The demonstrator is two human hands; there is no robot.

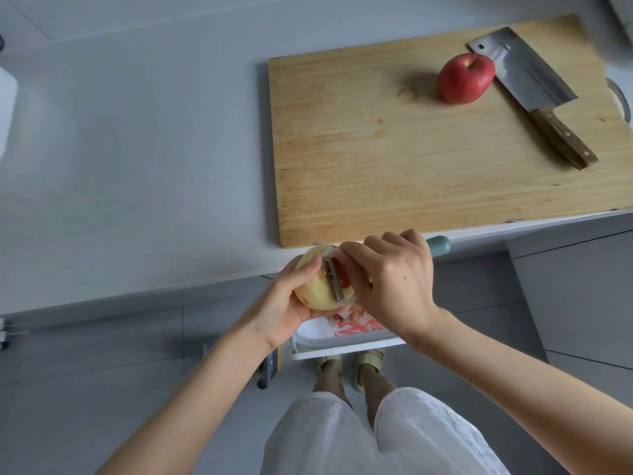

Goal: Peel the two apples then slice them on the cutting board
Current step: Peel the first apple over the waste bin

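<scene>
Most of the peeler (pixel 334 281) is buried in the right hand (pixel 394 286). Only its metal blade head and the teal end of its handle (pixel 440 245), poking out past the knuckles, can be seen. The underside of the mostly peeled apple (pixel 317 291) is covered by the left hand (pixel 284 303), and a small patch of red skin shows just right of the blade. Below the hands, a white container (pixel 342 351) is partly blocked by the wrists, with red-and-white peel strips (pixel 356 325) lying in it. A white object at the left edge is cut off and cannot be identified. The upper right corner is blurred. A dark item by the left forearm, low in the frame, is hard to make out.

The left hand cups the apple from below, palm up, fingers wrapped round it and thumb pressed on the pale flesh beside the blade. The right hand is knuckles-up, fingers curled tightly round the peeler handle, with the blade set against the apple. Both hands are at lower centre, off the near edge of the grey countertop (pixel 137 166).

The unpeeled red apple (pixel 464 78) sits at upper right on the wooden cutting board (pixel 376 159), touching the blade of a cleaver (pixel 527 80). The cleaver lies flat, its wooden handle pointing to the lower right. The board's right edge runs out of frame.
</scene>
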